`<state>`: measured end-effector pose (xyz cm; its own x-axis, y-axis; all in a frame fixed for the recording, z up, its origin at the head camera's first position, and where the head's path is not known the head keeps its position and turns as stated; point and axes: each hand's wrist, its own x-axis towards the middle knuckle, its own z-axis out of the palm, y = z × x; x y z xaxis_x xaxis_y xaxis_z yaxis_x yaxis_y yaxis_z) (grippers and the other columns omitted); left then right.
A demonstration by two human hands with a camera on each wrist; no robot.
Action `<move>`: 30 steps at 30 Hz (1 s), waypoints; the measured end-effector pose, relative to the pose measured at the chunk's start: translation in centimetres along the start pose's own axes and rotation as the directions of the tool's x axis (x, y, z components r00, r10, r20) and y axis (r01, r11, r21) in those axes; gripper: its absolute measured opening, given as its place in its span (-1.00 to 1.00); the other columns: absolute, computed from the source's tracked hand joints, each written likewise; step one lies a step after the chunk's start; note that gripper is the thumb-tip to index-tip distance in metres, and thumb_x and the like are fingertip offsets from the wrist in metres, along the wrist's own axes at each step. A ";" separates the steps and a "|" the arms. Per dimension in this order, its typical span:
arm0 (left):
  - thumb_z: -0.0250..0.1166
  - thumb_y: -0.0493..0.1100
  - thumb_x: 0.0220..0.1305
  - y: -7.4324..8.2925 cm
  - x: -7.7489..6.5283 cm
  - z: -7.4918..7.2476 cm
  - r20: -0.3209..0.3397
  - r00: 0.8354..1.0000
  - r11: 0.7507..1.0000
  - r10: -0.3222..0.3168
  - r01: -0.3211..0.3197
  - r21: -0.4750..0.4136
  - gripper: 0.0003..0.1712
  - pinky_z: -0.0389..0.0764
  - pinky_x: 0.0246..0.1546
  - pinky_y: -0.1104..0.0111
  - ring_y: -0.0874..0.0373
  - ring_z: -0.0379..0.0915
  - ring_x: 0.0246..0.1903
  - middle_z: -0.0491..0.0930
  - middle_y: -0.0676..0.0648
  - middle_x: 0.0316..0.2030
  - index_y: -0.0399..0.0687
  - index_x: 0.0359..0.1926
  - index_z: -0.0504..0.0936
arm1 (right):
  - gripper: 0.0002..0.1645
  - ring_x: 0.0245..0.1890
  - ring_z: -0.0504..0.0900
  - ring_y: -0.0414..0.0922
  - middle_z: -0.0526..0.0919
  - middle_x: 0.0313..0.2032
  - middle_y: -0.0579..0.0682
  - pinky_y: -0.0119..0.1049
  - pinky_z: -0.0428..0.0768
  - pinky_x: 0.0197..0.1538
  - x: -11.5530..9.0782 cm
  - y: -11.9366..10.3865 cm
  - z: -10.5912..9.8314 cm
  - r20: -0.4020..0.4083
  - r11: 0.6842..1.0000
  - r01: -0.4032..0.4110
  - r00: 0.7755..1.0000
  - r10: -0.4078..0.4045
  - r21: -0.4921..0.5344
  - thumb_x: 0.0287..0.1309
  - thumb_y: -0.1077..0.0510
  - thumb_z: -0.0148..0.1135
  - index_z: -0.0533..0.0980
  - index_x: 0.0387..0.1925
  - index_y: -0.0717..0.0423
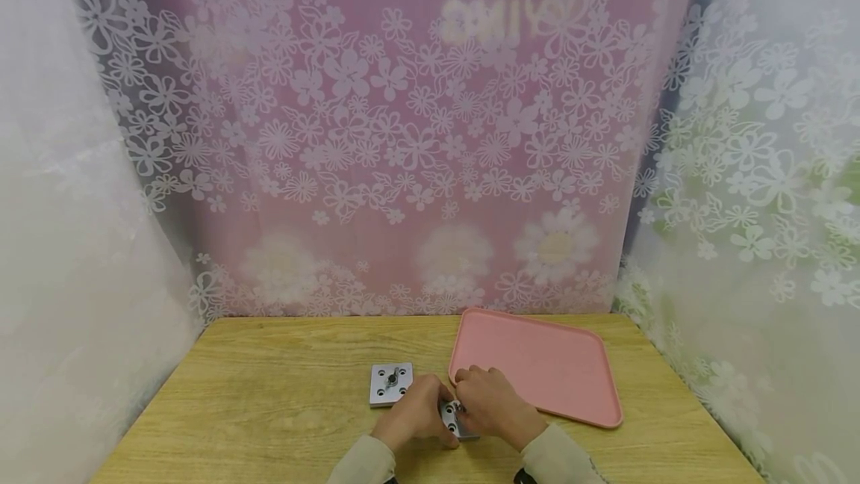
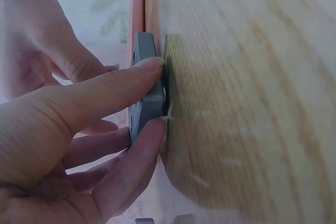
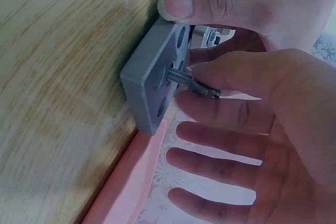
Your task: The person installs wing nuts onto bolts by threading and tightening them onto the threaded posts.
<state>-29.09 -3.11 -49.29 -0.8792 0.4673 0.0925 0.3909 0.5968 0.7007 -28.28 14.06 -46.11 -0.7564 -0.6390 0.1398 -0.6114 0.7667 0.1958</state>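
Note:
My left hand (image 1: 418, 415) holds a small square grey metal plate (image 1: 452, 430) by its edges, thumb on one side and fingers on the other. In the left wrist view the plate (image 2: 148, 100) is close over the wood. A threaded wing screw (image 3: 181, 76) stands in one of the plate's holes. My right hand (image 1: 496, 405) pinches its winged end between thumb and index finger, the other fingers spread loosely. Left of the hands lies a second metal plate (image 1: 376, 396) with holes near its corners and a wing screw (image 1: 392, 379) at its middle.
A pink tray (image 1: 537, 357) lies at the right back of the wooden table (image 1: 282, 394), its near-left edge just behind my right hand. Flowered curtains (image 1: 403, 170) hang behind the table and along both sides.

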 end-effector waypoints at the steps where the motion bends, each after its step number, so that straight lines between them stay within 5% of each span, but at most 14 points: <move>1: 0.80 -0.26 -0.45 0.0 0.0 0.0 -0.001 1.000 1.000 0.001 -0.001 0.000 -0.45 0.50 -0.41 0.49 0.40 0.39 -0.52 0.74 0.00 -0.46 -0.26 -0.29 0.79 | -0.65 -0.52 0.42 -0.19 0.55 -0.43 -0.15 -0.28 0.40 -0.48 0.0 0.0 0.0 0.002 1.000 -0.001 1.000 0.001 0.009 0.06 0.02 0.44 0.50 -0.71 -0.06; 8: 0.80 -0.25 -0.44 -0.1 0.1 0.0 -0.005 1.000 1.000 0.009 -0.009 0.009 -0.48 0.44 -0.49 0.48 0.38 0.31 -0.56 0.67 0.05 -0.55 -0.22 -0.32 0.80 | -0.58 -0.49 0.49 -0.16 0.58 -0.42 -0.12 -0.23 0.50 -0.45 0.1 0.2 0.0 0.046 0.998 -0.026 0.999 0.024 0.049 0.12 -0.11 0.42 0.48 -0.70 -0.09; 12: 0.80 -0.24 -0.42 -0.1 0.1 0.0 0.005 1.000 1.000 0.007 -0.007 0.006 -0.47 0.45 -0.48 0.49 0.39 0.32 -0.55 0.68 0.05 -0.53 -0.24 -0.29 0.80 | -0.64 -0.39 0.51 -0.19 0.60 -0.35 -0.17 -0.23 0.53 -0.40 0.1 0.6 -0.2 0.061 0.998 -0.011 0.998 0.007 0.062 0.07 -0.22 0.47 0.55 -0.46 -0.11; 17: 0.81 -0.22 -0.45 -0.2 0.1 0.0 0.000 1.000 1.000 0.006 -0.006 0.018 -0.44 0.53 -0.36 0.47 0.39 0.42 -0.45 0.75 0.03 -0.42 -0.20 -0.29 0.79 | -0.64 -0.19 0.57 -0.20 0.66 -0.17 -0.22 -0.27 0.58 -0.28 0.0 1.0 -0.8 0.032 0.983 0.095 0.994 -0.102 0.160 -0.04 0.02 0.58 0.61 -0.19 -0.15; 20: 0.82 -0.21 -0.46 -0.2 0.1 0.0 -0.006 1.000 1.000 0.005 -0.005 0.022 -0.45 0.58 -0.27 0.45 0.38 0.49 -0.36 0.75 0.06 -0.36 -0.15 -0.32 0.76 | -0.56 -0.12 0.59 -0.17 0.67 -0.08 -0.20 -0.26 0.61 -0.21 -0.2 1.1 -0.9 0.014 0.970 0.148 0.988 -0.153 0.192 -0.11 0.20 0.58 0.64 -0.15 -0.18; 23: 0.81 -0.23 -0.45 -0.2 -0.1 0.0 -0.003 1.000 1.000 -0.006 0.006 0.004 -0.49 0.53 -0.37 0.45 0.37 0.43 -0.44 0.69 0.05 -0.46 -0.13 -0.41 0.70 | -0.52 -0.14 0.59 -0.16 0.67 -0.04 -0.15 -0.28 0.59 -0.23 -0.3 1.0 -1.0 0.007 0.968 0.169 0.985 -0.174 0.186 -0.15 0.30 0.56 0.63 -0.18 -0.20; 30: 0.80 -0.26 -0.45 -0.1 -0.1 0.1 -0.012 1.000 1.000 0.006 -0.006 -0.010 -0.51 0.42 -0.51 0.48 0.40 0.30 -0.54 0.63 0.05 -0.57 -0.13 -0.50 0.64 | -0.59 -0.20 0.58 -0.19 0.67 -0.08 -0.16 -0.29 0.58 -0.26 -0.3 0.8 -0.5 0.020 0.974 0.158 0.986 -0.164 0.160 -0.14 0.25 0.60 0.66 -0.25 -0.21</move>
<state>-29.01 -3.18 -49.48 -0.8801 0.4630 0.1046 0.3932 0.5877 0.7071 -28.48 14.82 -45.50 -0.6507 -0.7544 0.0865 -0.7527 0.6559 0.0572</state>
